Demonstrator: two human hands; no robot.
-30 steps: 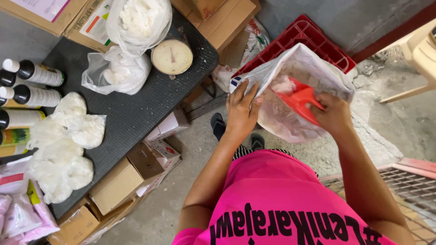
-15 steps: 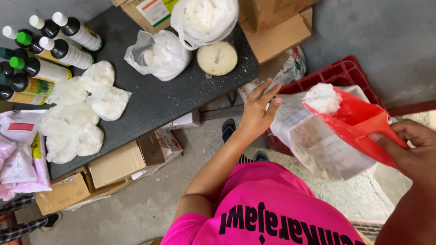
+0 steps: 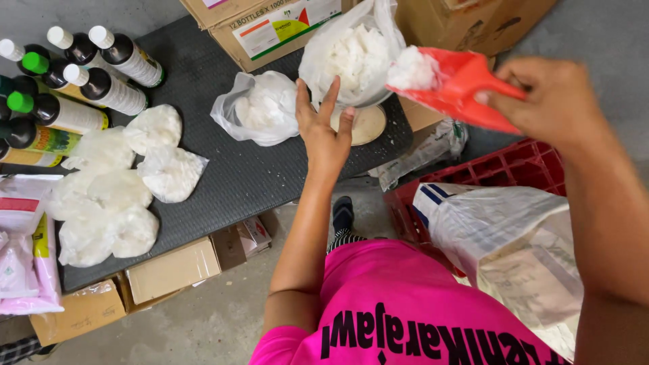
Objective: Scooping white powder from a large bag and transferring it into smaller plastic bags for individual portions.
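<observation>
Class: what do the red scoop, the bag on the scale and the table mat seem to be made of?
Red scoop: likely moulded plastic, with an even colour and a slight sheen.
Bag on the scale: thin clear plastic film, crinkled, white contents showing through.
Table mat: probably rubber, dark, matte, finely ribbed.

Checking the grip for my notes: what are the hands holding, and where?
Right hand holds the red scoop by its handle; left hand touches the open bag.
</observation>
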